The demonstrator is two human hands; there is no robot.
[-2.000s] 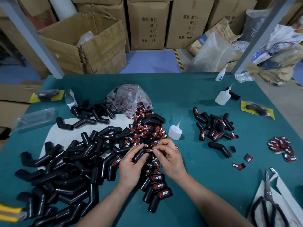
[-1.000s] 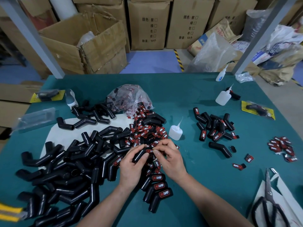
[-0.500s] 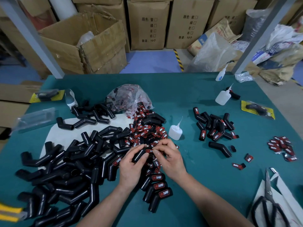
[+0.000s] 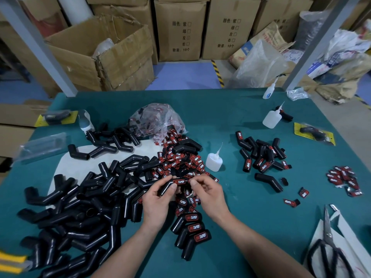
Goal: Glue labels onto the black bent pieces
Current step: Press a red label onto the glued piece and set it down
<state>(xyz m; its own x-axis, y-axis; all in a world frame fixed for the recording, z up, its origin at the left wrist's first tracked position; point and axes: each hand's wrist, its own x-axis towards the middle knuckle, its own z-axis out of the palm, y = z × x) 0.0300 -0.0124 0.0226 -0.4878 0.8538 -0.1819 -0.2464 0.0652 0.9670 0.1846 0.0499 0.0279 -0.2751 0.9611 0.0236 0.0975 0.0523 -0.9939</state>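
Head view: left hand [image 4: 158, 199] grips black bent piece [image 4: 166, 187], fingers curled round lower leg, holding it over near edge of loose label pile [image 4: 178, 157] on table [image 4: 220, 109]. Red-black label [image 4: 179, 181] sits on upper leg. Right hand [image 4: 209, 194] pinches that labelled end, thumb and forefinger closed on it. Glue bottle [image 4: 214, 161] upright just beyond right hand. Unlabelled pieces [image 4: 80, 207] heaped left; labelled pieces [image 4: 190, 227] between forearms. Scissors [image 4: 329, 245] near right table edge, well apart from hands.

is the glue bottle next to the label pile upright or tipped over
Upright: the glue bottle stands on its base, its thin nozzle pointing up at a slight slant.
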